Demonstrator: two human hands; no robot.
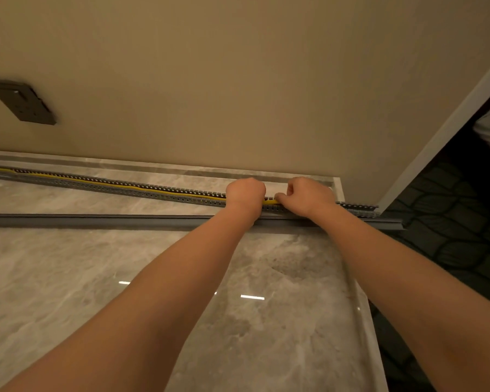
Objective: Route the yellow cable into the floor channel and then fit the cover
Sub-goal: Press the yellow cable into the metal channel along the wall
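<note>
**Cable Routing in Hand; Cover Not Yet Fitted**

Step in hand: seating the cable [153,190] in the channel [96,183], judged to be near the end of the routing step.

Grips: both work side by side over the channel, towards its right end. The left grip [245,192] is curled knuckles-up over the channel; its fingers are hidden, so I cannot tell what it holds. The right grip [309,196] has its fingers curled and its thumb on the short yellow length showing between the two; it appears to pinch the cable there.

Channel contents: the slotted grey channel runs along the floor [68,278] at the foot of the wall [238,80]. From the far left up to the grips the cable lies inside it. In the short stretch right of the grips no yellow shows.

Cover [96,220]: a long grey strip lying loose on the floor, nearer than the channel, apart from it on the left.

Next move, in my judgement: press the remaining cable down into the right-hand stretch, then lift the cover, align it along the channel and press it on.
</note>
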